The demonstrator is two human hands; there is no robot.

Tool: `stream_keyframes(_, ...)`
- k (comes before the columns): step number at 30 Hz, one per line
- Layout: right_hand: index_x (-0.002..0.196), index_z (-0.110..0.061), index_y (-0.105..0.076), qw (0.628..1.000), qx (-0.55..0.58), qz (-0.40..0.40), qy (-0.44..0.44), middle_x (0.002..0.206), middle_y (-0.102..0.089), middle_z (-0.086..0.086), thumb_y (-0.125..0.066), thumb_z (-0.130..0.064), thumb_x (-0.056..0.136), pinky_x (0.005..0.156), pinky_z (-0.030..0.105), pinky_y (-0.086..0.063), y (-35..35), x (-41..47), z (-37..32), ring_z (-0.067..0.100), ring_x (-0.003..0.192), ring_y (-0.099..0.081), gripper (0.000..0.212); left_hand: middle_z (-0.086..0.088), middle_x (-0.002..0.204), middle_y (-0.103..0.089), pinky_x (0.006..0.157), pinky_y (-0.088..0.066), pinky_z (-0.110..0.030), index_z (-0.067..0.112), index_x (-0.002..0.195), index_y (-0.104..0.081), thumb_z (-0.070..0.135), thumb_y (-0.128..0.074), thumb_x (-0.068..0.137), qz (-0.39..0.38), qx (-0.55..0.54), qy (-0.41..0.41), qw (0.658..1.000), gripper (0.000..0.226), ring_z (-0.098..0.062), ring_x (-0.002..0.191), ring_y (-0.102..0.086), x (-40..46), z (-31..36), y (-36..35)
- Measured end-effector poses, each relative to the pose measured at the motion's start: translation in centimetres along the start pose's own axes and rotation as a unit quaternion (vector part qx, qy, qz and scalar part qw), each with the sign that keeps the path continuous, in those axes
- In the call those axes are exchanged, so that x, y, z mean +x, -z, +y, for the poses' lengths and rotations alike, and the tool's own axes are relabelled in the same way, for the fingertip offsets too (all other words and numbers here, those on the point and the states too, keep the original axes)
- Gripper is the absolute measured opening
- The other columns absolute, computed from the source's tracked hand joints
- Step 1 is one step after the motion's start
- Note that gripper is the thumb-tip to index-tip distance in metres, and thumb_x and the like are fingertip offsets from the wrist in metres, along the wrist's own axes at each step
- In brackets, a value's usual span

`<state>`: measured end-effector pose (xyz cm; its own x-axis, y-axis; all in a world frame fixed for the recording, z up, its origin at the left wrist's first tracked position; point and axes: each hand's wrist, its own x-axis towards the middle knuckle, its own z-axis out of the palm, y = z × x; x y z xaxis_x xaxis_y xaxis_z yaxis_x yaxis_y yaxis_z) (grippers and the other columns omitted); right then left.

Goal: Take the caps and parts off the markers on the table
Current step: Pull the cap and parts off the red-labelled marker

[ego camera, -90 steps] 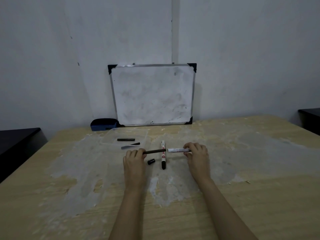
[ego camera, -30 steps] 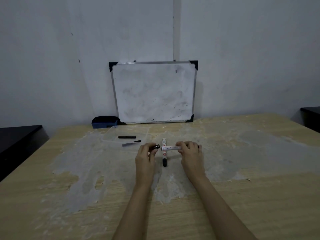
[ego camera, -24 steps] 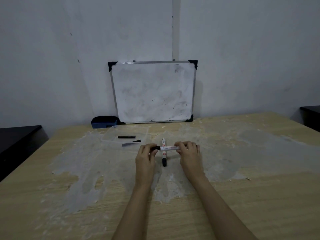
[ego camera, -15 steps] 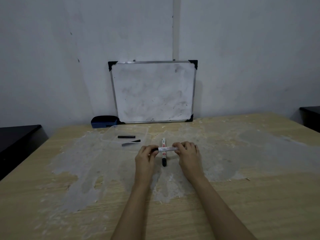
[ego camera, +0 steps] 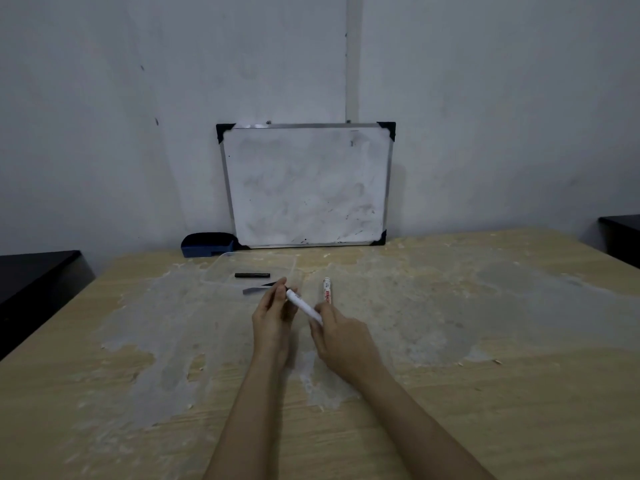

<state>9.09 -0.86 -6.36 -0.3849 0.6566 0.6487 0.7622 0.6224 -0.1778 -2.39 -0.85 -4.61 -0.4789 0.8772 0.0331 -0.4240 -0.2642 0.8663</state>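
A white marker barrel is held slanted between both hands above the table. My left hand pinches its far, dark end. My right hand grips its near end. A second white marker with red print lies on the table just right of my hands, its near end hidden behind my right hand. A thin black rod-like part and a grey pointed part lie inside a clear plastic tray to the left.
A whiteboard leans on the wall at the table's back edge, with a blue eraser holder beside it. Dark furniture stands at the left and right of the worn wooden table.
The marker I hold has turned from level to slanted, its far end now up and to the left. Both hands have drawn closer together. The loose black cap near my left hand is gone from view.
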Motion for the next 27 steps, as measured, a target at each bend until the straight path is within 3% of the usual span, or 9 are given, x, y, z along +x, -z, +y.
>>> stream_keyframes(3,0.083,-0.016,-0.054,0.999,-0.032,-0.002,-0.016,0.053,-0.062,-0.003,-0.038,-0.028,0.083,0.024,0.019,-0.03,-0.6,-0.1,-1.2,0.009,0.026,-0.045,0.02,-0.004,0.089,-0.061,0.071,-0.049,-0.025,0.007,0.097,-0.062,0.013,-0.044,0.095,0.001,-0.05,0.048,0.998,0.019,-0.012,0.084,-0.058,0.0,0.3,-0.2)
stream_keyframes(5,0.083,-0.014,-0.05,0.999,-0.042,-0.013,-0.022,0.054,-0.062,-0.001,-0.046,-0.021,0.081,0.021,0.02,-0.022,-0.8,-0.3,-1.4,0.011,0.023,-0.044,0.009,-0.006,0.092,-0.063,0.075,-0.049,-0.027,0.006,0.094,-0.061,0.02,-0.042,0.096,-0.005,-0.079,0.066,0.995,0.024,-0.014,0.087,-0.06,-0.2,0.4,-0.5)
stream_keyframes(7,0.092,-0.006,-0.051,0.999,0.01,-0.038,-0.014,0.058,-0.064,0.01,-0.052,-0.013,0.083,0.026,0.016,-0.008,-1.1,-0.6,-1.2,0.019,0.027,-0.049,0.012,-0.009,0.094,-0.063,0.077,-0.049,-0.028,0.007,0.088,-0.059,0.024,-0.041,0.096,-0.01,-0.129,0.086,0.988,0.027,-0.015,0.088,-0.061,-0.2,0.4,-0.7)
stream_keyframes(9,0.102,0.0,-0.051,0.997,0.054,-0.048,-0.02,0.063,-0.066,0.017,-0.037,-0.018,0.092,0.033,0.014,-0.006,-1.0,-0.7,-1.2,0.026,0.035,-0.053,0.025,-0.01,0.094,-0.063,0.085,-0.048,-0.032,0.005,0.087,-0.058,0.024,-0.042,0.096,-0.011,-0.157,0.104,0.982,0.026,-0.016,0.087,-0.061,0.0,0.5,-0.9)
stream_keyframes(11,0.105,-0.001,-0.05,0.997,0.058,-0.038,-0.02,0.062,-0.066,0.016,-0.019,-0.032,0.09,0.034,0.015,-0.006,-0.9,-0.7,-1.4,0.018,0.03,-0.041,0.046,-0.011,0.093,-0.062,0.095,-0.043,-0.035,0.003,0.087,-0.058,0.022,-0.042,0.096,-0.01,-0.159,0.113,0.981,0.026,-0.016,0.087,-0.061,0.1,0.4,-0.9)
stream_keyframes(13,0.104,-0.001,-0.051,0.998,0.051,-0.028,-0.02,0.061,-0.066,0.013,-0.018,-0.033,0.09,0.034,0.014,-0.004,-0.9,-0.5,-1.5,0.004,0.031,-0.018,0.048,-0.012,0.092,-0.062,0.094,-0.041,-0.034,0.003,0.085,-0.057,0.019,-0.041,0.096,-0.007,-0.159,0.117,0.98,0.026,-0.017,0.086,-0.061,0.0,0.3,-0.9)
stream_keyframes(17,0.121,-0.004,-0.038,0.985,0.098,-0.122,-0.068,0.088,-0.066,0.021,-0.026,-0.021,0.1,0.038,0.021,-0.019,-0.8,-0.6,-1.3,0.015,0.044,-0.032,0.031,-0.012,0.09,-0.062,0.093,-0.041,-0.034,0.003,0.081,-0.059,0.017,-0.043,0.096,0.0,-0.162,0.121,0.979,0.026,-0.016,0.084,-0.06,-0.1,0.2,-1.2)
stream_keyframes(27,0.121,-0.006,-0.039,0.982,0.13,-0.122,-0.068,0.086,-0.064,0.018,-0.021,-0.028,0.1,0.04,0.019,-0.022,-0.4,-0.4,-1.3,0.004,0.044,-0.029,0.035,-0.009,0.091,-0.062,0.095,-0.04,-0.032,0.004,0.085,-0.059,0.024,-0.04,0.097,-0.002,-0.147,0.104,0.984,0.03,-0.013,0.085,-0.06,0.0,-0.3,-1.4)
